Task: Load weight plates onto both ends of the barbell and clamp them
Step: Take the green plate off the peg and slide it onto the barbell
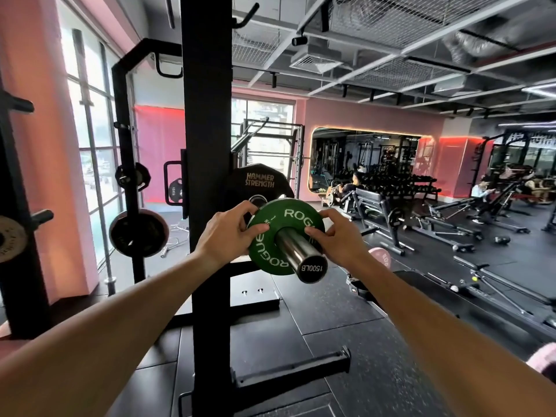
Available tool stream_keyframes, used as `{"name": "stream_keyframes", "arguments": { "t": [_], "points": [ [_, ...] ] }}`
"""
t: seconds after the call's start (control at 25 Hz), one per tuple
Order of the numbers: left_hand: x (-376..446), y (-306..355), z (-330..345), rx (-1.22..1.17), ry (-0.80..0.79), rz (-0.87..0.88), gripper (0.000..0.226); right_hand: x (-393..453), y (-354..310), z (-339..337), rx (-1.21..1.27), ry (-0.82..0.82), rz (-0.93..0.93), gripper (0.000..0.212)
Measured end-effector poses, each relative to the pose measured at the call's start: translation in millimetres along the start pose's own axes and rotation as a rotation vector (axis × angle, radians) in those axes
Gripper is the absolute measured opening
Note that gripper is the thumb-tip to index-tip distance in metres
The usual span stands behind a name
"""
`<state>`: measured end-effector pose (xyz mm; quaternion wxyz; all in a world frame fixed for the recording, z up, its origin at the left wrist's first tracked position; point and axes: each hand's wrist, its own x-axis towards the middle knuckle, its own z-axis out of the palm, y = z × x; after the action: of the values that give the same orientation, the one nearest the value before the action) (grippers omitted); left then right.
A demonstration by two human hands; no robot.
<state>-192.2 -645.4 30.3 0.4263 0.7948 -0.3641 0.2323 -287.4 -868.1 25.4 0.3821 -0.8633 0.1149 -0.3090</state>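
Note:
A small green Rogue plate [272, 252] sits on the chrome barbell sleeve [298, 251], whose end cap reads 1500LB and points toward me. My left hand [231, 233] grips the plate's left edge, and my right hand [334, 236] grips its right edge. Behind the green plate a larger black Hammer Strength plate [258, 183] is on the same sleeve, close to the rack upright. No clamp is in view.
A black rack upright [207, 145] stands just left of the sleeve, with its base feet [288, 368] on the floor below. Stored plates [138, 233] hang on pegs to the left. A bench [415, 284] is at lower right. People and machines are farther right.

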Motion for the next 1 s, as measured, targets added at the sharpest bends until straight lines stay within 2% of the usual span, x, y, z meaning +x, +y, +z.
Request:
{"name": "stream_keyframes", "arguments": {
  "t": [0.24, 0.56, 0.8, 0.88, 1.0],
  "points": [
    [50, -54, 18, 0.023, 0.021, -0.037, 0.022, 65, 6, 34, -0.007, -0.078, 0.007, 0.038],
    [122, -132, 49, 0.053, 0.097, -0.145, 0.03, 154, 13, 84, 0.232, -0.286, 0.092, 0.056],
    [141, -160, 55, 0.029, 0.096, -0.212, 0.02, 183, 18, 103, 0.32, -0.302, 0.154, 0.065],
    [141, -159, 53, 0.002, 0.062, -0.221, 0.02, 181, 14, 100, 0.323, -0.335, 0.172, 0.055],
    [134, -149, 42, 0.02, -0.024, -0.238, 0.02, 167, 2, 85, 0.223, -0.342, 0.138, 0.021]
  ]
}}
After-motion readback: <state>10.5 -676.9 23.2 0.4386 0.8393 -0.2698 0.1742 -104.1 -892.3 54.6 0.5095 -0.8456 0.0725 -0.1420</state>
